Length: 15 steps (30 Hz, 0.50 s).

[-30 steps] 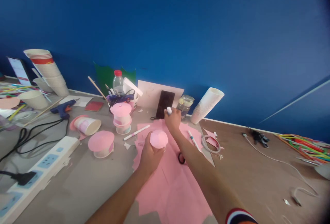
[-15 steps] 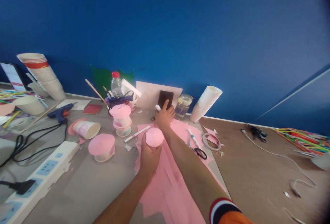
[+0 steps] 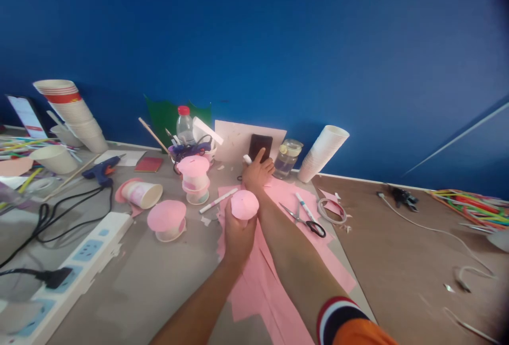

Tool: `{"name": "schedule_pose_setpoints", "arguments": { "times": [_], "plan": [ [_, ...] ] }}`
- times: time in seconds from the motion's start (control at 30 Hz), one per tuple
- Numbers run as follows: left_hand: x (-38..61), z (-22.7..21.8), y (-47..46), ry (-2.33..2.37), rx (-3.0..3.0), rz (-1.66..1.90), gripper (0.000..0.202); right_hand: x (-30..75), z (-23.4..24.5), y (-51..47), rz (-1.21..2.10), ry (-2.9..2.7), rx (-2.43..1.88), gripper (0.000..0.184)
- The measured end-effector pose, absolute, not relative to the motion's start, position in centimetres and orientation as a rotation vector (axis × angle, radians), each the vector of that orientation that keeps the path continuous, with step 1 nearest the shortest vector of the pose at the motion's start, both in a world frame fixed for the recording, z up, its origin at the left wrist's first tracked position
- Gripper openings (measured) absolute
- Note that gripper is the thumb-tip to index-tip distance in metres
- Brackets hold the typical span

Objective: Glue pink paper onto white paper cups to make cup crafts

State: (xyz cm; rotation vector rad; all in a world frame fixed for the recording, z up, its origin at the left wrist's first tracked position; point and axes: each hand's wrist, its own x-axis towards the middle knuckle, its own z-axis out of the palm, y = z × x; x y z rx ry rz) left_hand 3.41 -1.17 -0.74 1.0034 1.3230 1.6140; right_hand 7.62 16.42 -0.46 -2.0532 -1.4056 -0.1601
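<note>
In the head view my left hand (image 3: 239, 239) is closed around a piece with a pink, slightly domed round paper top (image 3: 244, 205); whatever is under the top is hidden by my fingers. My right hand (image 3: 257, 174) reaches farther out, its index finger stretched onto the dark screen of a phone (image 3: 260, 146) that leans upright. A white marker (image 3: 247, 159) pokes out beside the thumb, held by the curled fingers. Pink paper sheets (image 3: 274, 281) lie under both arms. Pink-topped paper cups (image 3: 167, 217) stand left of my left hand, and another marker (image 3: 218, 200) lies between.
Scissors (image 3: 304, 221), a tape roll (image 3: 332, 211), a jar (image 3: 288, 158) and stacked paper cups (image 3: 324, 153) are on the right. Leftward lie a glue gun (image 3: 103, 169), a tipped cup (image 3: 143, 194) and a power strip (image 3: 85, 265) with black cables. A blue wall closes the back.
The view has shifted slightly, so everything sits a little farther right. The scissors show more fully beside my right forearm. Both hands keep their holds, and the right index finger stays at the phone.
</note>
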Motion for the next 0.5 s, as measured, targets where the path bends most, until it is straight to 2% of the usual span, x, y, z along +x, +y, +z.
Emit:
{"name": "schedule_pose_setpoints", "arguments": {
  "times": [0.23,0.5],
  "plan": [
    [3.3,-0.5,-1.1,1.342,1.025,1.606,0.063,7.4,-1.1,17.5,-0.238,-1.381,-2.111,0.081],
    [3.4,0.6,-1.6,1.371,1.070,1.580,0.061,7.7,-0.7,17.4,-0.140,-1.434,-2.007,0.082]
  ]
}}
